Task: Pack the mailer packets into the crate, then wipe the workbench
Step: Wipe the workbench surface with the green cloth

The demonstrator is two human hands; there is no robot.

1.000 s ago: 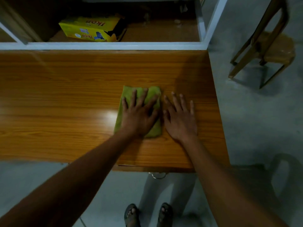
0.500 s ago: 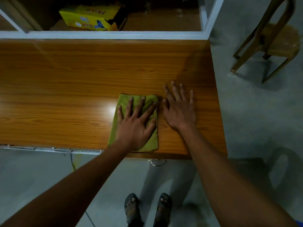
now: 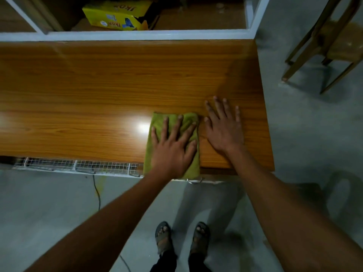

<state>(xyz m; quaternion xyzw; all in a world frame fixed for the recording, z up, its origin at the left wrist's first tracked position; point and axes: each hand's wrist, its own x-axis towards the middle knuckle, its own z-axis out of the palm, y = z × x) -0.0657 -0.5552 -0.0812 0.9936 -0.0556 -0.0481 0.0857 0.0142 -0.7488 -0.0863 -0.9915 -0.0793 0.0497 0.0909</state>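
Wood-grain laminate covers the workbench point(image 3: 98, 91), which runs from the left edge of the view to its right end. A bright reflection of a lamp shines on the surface just left of the cloth. Under the near edge of the bench, on the left, a white wire tray point(image 3: 78, 165) hangs, and a dark cable point(image 3: 97, 195) drops from it to the grey floor.

Beyond the far edge, behind a white frame, a yellow carton point(image 3: 117, 15) with the printed word "Ikon" lies on a lower brown surface; what it contains I cannot tell.

The green folded cloth point(image 3: 188, 122) lies at the near edge of the workbench, toward the right end, and its near part seems to hang a little over the edge. The left hand point(image 3: 172, 146) presses flat on the cloth with spread, straight fingers. Just to the right of it, the right hand point(image 3: 224, 126) rests flat on the bare wood, fingers also straight and apart, holding nothing; its thumb is close beside the right border of the cloth. The two hands are near each other but do not touch.

Below, on the floor, the person's feet in dark sandals point(image 3: 163, 238) stand. At the far right, a wooden chair point(image 3: 324, 46) stands on the floor, well apart from the bench.
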